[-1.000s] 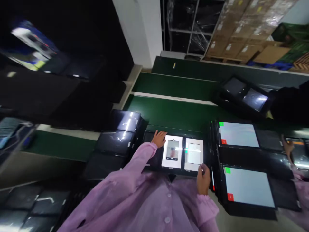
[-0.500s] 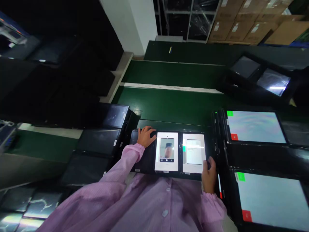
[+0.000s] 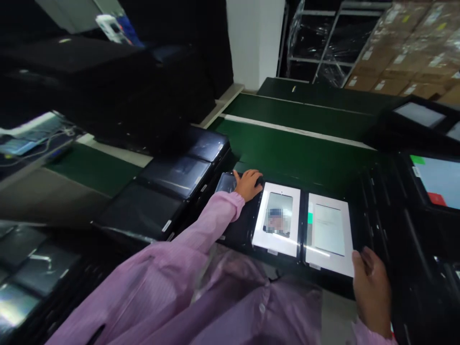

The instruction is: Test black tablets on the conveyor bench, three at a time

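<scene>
A black tray in front of me bears tablets side by side. The middle tablet has a lit white screen with a camera picture on it, blurred in part. The right tablet is lit white too, with a green patch on its left side. My left hand lies with fingers spread over the back of a dark tablet at the left. My right hand is curled at the tray's right edge, its thumb by the right tablet's near corner; the other fingertips are hidden.
Stacked trays of dark tablets stand close on the left. More black stacks rise on the right, with a lit tablet on top. Behind lie a green bench surface, a white pillar and cardboard boxes.
My view has turned left, so the tray and both hands appear farther right. The hands keep about the same places at the tray. The camera picture on the middle tablet has changed.
</scene>
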Available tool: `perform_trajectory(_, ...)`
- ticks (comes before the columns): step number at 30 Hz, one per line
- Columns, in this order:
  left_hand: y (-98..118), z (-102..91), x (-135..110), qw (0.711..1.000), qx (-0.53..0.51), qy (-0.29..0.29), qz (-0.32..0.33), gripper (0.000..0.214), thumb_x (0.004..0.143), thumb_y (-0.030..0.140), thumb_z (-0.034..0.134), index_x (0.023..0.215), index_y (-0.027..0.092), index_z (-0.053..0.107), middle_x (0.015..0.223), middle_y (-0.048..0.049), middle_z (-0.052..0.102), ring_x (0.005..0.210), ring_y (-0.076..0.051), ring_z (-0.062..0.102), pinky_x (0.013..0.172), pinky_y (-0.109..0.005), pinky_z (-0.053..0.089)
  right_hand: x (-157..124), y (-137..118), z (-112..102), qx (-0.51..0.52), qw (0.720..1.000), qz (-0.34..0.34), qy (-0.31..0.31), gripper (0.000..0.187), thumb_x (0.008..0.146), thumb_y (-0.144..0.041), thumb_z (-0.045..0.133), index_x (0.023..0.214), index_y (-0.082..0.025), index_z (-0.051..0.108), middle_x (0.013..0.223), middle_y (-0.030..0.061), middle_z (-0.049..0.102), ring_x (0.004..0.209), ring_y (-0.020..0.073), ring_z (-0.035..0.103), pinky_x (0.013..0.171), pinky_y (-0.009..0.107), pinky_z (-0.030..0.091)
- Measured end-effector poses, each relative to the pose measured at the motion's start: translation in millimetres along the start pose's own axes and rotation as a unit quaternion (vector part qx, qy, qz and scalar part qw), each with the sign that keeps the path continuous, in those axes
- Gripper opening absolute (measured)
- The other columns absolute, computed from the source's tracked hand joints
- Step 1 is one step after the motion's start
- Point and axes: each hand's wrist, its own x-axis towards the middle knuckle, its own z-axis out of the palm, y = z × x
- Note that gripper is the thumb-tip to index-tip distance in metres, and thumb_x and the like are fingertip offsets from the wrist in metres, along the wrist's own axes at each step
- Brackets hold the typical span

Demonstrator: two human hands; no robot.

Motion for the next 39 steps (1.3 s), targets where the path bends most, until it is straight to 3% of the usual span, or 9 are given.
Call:
perform_trajectory(5,0.3,-7.4,12.8,0.999,-0.042,0.029,0.007,0.039,0.088,0.021,0.071,0.127,0.023,0.066,0.139,-0.0118,0.064,0.136,-0.036,0.052,0.121,-0.079,-0.002,-6.0,17.0,2.1,0.060,0.997,-0.007,0.046,0.077,0.088,-0.071,0.054,0.137,-0.012,0.062,0.138,0.0191,0.062,0.132,0.0363,0.054,0.117,0.053,0.037)
perform_trajectory(9,-7.3,-42.5,1.9,0.994,-0.068,0.088,0.015,0.036,0.096,0.031,0.064,0.129,0.018,0.065,0.135,-0.0135,0.066,0.126,-0.030,0.061,0.123,-0.063,0.029,-2.7,32.6,14.9,0.181,0.983,-0.017,0.039,0.075,0.097,-0.064,0.039,0.143,-0.007,0.057,0.143,0.0192,0.060,0.133,0.0306,0.056,0.114,0.046,0.043)
perform_trajectory(14,-43.6,-71.8,-77.1,0.982,-0.086,0.165,-0.011,0.037,0.092,0.026,0.066,0.126,0.013,0.067,0.131,-0.0164,0.067,0.128,-0.030,0.060,0.119,-0.046,0.042,-1.6,31.1,21.4,0.217,0.974,-0.049,0.040,0.078,0.097,-0.063,0.036,0.142,-0.003,0.058,0.143,0.0211,0.060,0.134,0.0309,0.056,0.115,0.045,0.042)
perform_trajectory(19,-78.4,-49.9,-155.7,0.968,-0.125,0.207,-0.067,0.047,0.093,0.026,0.062,0.137,0.013,0.060,0.133,-0.0181,0.066,0.125,-0.029,0.064,0.110,-0.044,0.050,-1.9,33.1,20.1,0.176,0.980,-0.075,0.049,0.075,0.097,-0.062,0.036,0.138,-0.006,0.064,0.143,0.0191,0.060,0.136,0.0320,0.054,0.117,0.047,0.038)
perform_trajectory(27,-49.4,-35.4,-239.9,0.965,-0.135,0.223,0.007,0.042,0.096,0.032,0.056,0.136,0.020,0.062,0.142,-0.0135,0.063,0.139,-0.028,0.053,0.125,-0.049,0.034,5.1,40.8,23.5,0.130,0.983,-0.119,0.053,0.081,0.096,-0.067,0.033,0.139,-0.005,0.063,0.143,0.0200,0.059,0.136,0.0346,0.052,0.118,0.048,0.035)
perform_trajectory(30,-33.0,-43.0,-235.1,0.973,-0.129,0.185,0.043,0.032,0.092,0.030,0.061,0.122,0.026,0.071,0.129,-0.0062,0.072,0.134,-0.026,0.058,0.131,-0.049,0.022,5.0,38.3,24.3,0.127,0.983,-0.121,0.054,0.082,0.096,-0.069,0.034,0.139,-0.005,0.063,0.142,0.0209,0.059,0.135,0.0368,0.051,0.118,0.050,0.035)
perform_trajectory(33,-32.5,-54.8,-194.6,0.972,-0.147,0.182,0.014,0.035,0.092,0.029,0.061,0.125,0.026,0.070,0.126,-0.0059,0.074,0.134,-0.027,0.058,0.131,-0.052,0.020,2.9,34.7,23.3,0.120,0.984,-0.117,0.054,0.081,0.097,-0.066,0.031,0.140,-0.005,0.062,0.142,0.0214,0.059,0.135,0.0383,0.051,0.118,0.053,0.035)
perform_trajectory(36,-47.4,-60.0,-158.8,0.956,-0.195,0.213,-0.057,0.046,0.094,0.033,0.058,0.137,0.019,0.061,0.135,-0.0135,0.069,0.135,-0.030,0.058,0.123,-0.051,0.036,0.0,33.6,20.0,0.114,0.986,-0.116,0.040,0.080,0.099,-0.064,0.028,0.141,-0.005,0.061,0.142,0.0214,0.059,0.135,0.0376,0.052,0.117,0.052,0.037)
perform_trajectory(39,-64.3,-54.2,-153.2,0.929,-0.257,0.239,-0.118,0.045,0.097,0.037,0.052,0.134,0.014,0.063,0.132,-0.0177,0.070,0.125,-0.031,0.065,0.110,-0.047,0.050,-1.4,36.0,16.1,0.113,0.986,-0.117,0.027,0.083,0.098,-0.068,0.030,0.141,-0.005,0.061,0.141,0.0223,0.059,0.135,0.0381,0.052,0.118,0.051,0.037)
